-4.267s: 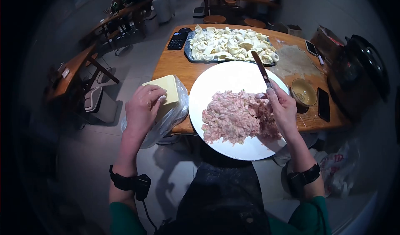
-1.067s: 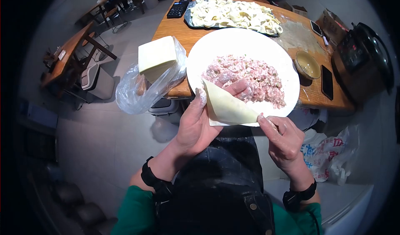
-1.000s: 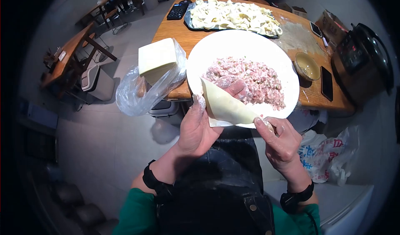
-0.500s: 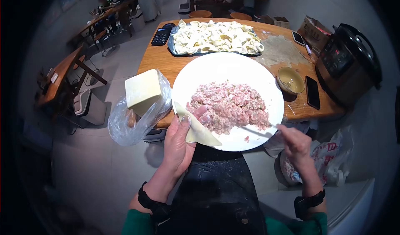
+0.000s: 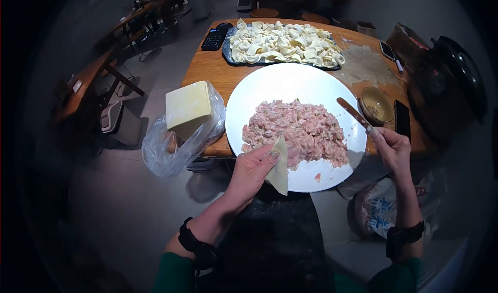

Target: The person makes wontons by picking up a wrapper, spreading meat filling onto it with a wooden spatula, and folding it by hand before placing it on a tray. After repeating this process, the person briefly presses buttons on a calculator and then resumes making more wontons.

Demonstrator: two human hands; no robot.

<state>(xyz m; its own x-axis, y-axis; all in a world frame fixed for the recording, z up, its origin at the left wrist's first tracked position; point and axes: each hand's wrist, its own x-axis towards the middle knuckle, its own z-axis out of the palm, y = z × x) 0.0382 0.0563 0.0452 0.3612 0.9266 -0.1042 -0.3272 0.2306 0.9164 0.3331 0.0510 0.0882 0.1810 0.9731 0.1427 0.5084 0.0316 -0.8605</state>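
My left hand [image 5: 251, 173] pinches a folded pale dough wrapper [image 5: 280, 169] over the front edge of a big white plate [image 5: 290, 83]. Minced meat with green bits [image 5: 301, 127] is heaped on that plate. At its right edge my right hand [image 5: 393, 150] is closed on the end of a flat brown spreader [image 5: 354, 114], which points up and to the left above the plate. Left of the plate, a thick stack of square wrappers [image 5: 188, 105] rises from a clear plastic bag [image 5: 176, 155]. Behind the plate, a dark tray [image 5: 226, 54] is heaped with filled dumplings [image 5: 285, 44].
The wooden table [image 5: 199, 75] also holds a black calculator [image 5: 213, 39], a small bowl [image 5: 377, 105], a dark phone [image 5: 402, 117], a second phone [image 5: 387, 49] and a black cooker [image 5: 446, 85]. A printed bag [image 5: 378, 207] lies below right. People sit far back left.
The spreader has risen off the meat and now shows above the plate's right side. My left hand has moved right, and the wrapper is folded more narrowly. The view has shifted slightly.
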